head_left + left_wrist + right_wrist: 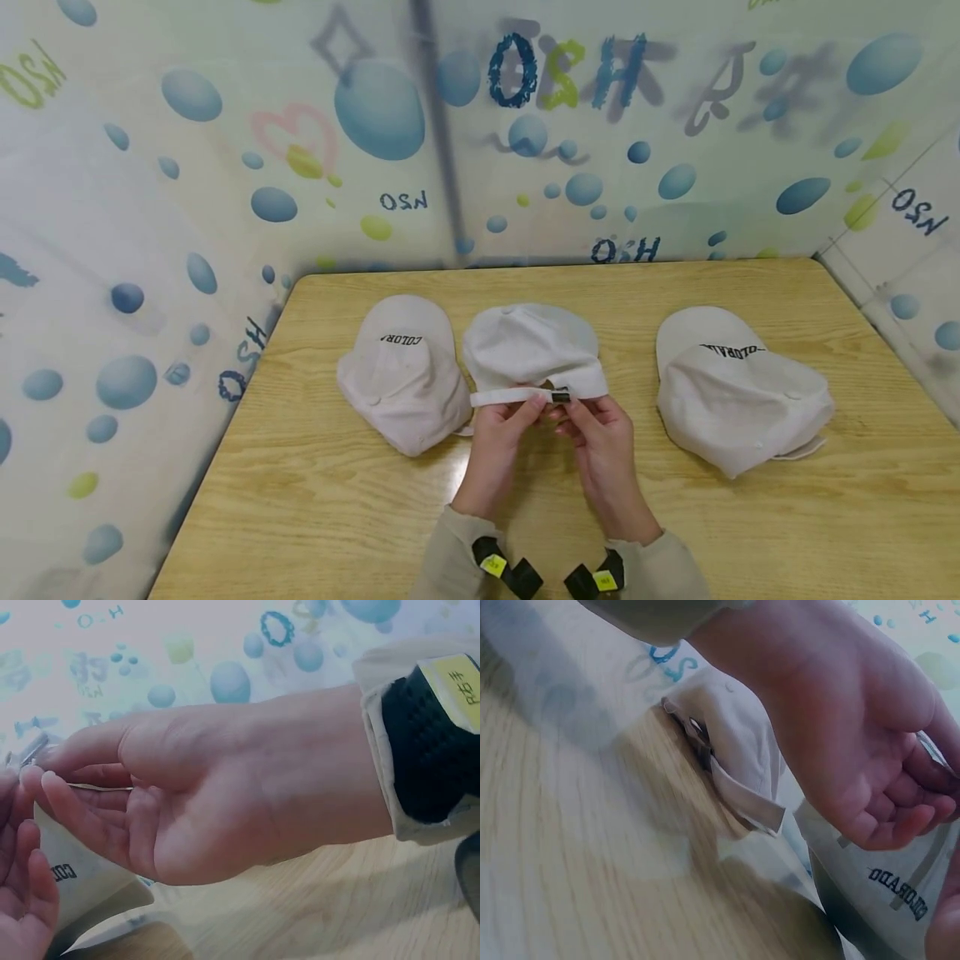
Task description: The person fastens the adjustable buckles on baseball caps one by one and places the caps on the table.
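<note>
A white baseball cap (528,342) sits at mid-table, its back opening towards me. My left hand (498,442) pinches its white strap (510,396) between thumb and fingers. On the other side my right hand (603,437) pinches the strap by a small dark buckle (559,395). Whether the strap is fastened there, I cannot tell. My right hand (202,780) fills much of the left wrist view, and my left hand (840,727) much of the right wrist view. Dark COLORADO lettering shows on the held cap (877,900).
Another white cap (405,379) lies close on the left, nearly touching the middle one. A third white cap (742,400) rests on the right, with its strap end poking out. The wooden table (315,508) meets a patterned cloth wall (360,208) behind.
</note>
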The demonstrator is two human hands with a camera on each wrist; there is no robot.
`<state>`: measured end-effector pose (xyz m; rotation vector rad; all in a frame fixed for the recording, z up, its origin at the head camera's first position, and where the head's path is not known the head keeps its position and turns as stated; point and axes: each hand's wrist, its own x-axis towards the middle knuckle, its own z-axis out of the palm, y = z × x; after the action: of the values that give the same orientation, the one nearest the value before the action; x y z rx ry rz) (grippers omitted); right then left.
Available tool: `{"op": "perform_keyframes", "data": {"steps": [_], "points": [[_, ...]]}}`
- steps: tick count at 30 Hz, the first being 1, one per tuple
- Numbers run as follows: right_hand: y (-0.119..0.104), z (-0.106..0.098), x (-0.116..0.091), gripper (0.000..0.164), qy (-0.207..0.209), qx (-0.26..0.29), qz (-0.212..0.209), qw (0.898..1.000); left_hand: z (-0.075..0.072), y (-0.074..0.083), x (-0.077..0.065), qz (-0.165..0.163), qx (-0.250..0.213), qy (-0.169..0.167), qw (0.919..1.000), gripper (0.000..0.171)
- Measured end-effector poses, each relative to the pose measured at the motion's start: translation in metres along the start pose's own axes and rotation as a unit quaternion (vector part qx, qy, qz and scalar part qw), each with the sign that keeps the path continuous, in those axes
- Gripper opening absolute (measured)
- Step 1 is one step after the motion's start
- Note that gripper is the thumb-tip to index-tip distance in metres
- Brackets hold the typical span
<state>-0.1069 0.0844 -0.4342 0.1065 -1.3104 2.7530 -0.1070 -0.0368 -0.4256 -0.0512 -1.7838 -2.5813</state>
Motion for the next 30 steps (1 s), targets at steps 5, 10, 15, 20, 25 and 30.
{"op": "perform_keyframes", "data": {"steps": [5, 10, 15, 20, 25, 30], "points": [[0.0, -0.001, 0.0, 0.007, -0.019, 0.001, 0.017, 1.0, 0.0, 0.0, 0.0, -0.01, -0.001, -0.017, 0.9998, 0.023], [0.001, 0.0, -0.001, 0.004, 0.005, -0.002, 0.02, 1.0, 0.0, 0.0, 0.0, -0.017, 0.001, -0.015, 0.9997, 0.025], [0.007, -0.003, 0.0, 0.007, 0.013, -0.033, 0.004, 0.999, -0.008, -0.015, 0.004, 0.016, 0.032, -0.02, 0.9992, 0.027], [0.009, -0.004, 0.001, 0.008, 0.011, -0.04, -0.011, 0.999, -0.009, -0.023, 0.007, 0.061, 0.049, -0.018, 0.9968, 0.023], [0.004, -0.001, 0.0, 0.005, -0.003, 0.025, -0.001, 1.0, 0.001, -0.008, 0.001, 0.05, 0.045, -0.008, 0.9977, 0.026], [0.002, -0.003, -0.001, 0.016, -0.036, 0.119, 0.022, 0.992, 0.002, -0.009, -0.001, 0.04, 0.008, -0.005, 0.9991, 0.026]]}}
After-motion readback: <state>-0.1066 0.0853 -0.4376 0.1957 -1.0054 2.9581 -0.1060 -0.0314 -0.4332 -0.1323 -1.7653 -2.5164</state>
